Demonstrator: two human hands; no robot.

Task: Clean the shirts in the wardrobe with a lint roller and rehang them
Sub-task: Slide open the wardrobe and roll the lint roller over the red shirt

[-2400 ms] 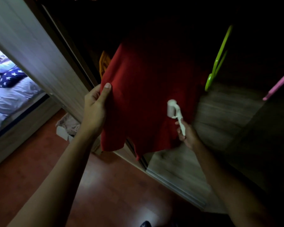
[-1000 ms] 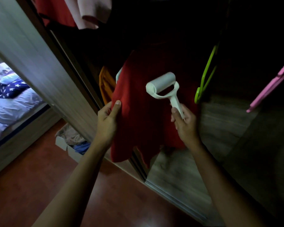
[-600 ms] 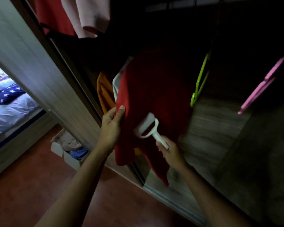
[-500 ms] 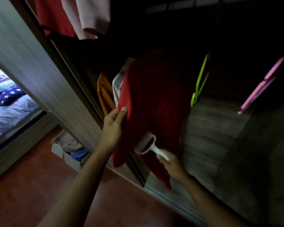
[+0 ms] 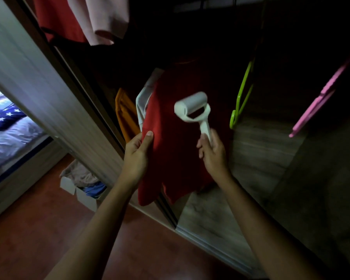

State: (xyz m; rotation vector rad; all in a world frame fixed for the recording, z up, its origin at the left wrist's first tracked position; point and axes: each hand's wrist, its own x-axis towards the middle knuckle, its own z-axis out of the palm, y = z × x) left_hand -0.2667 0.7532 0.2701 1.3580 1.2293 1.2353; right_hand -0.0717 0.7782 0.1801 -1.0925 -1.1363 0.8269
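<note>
A red shirt (image 5: 176,150) hangs inside the dark wardrobe, its top lost in shadow. My left hand (image 5: 136,156) pinches the shirt's left edge, thumb on the front, and holds the cloth taut. My right hand (image 5: 211,153) grips the handle of a white lint roller (image 5: 192,107). The roller head lies against the upper middle of the shirt front. Behind the red shirt's left edge hang a white garment (image 5: 143,100) and an orange one (image 5: 125,116).
A green hanger (image 5: 241,98) and a pink hanger (image 5: 319,100) hang empty to the right. A red shirt (image 5: 57,17) and a pink one (image 5: 105,17) hang at the top left. The sliding door (image 5: 38,81) stands left. A cardboard box of clothes (image 5: 83,186) sits on the floor.
The lint roller was low on the shirt near its hem half a second ago; my right hand has brought it back up to the upper front. My left hand keeps its hold.
</note>
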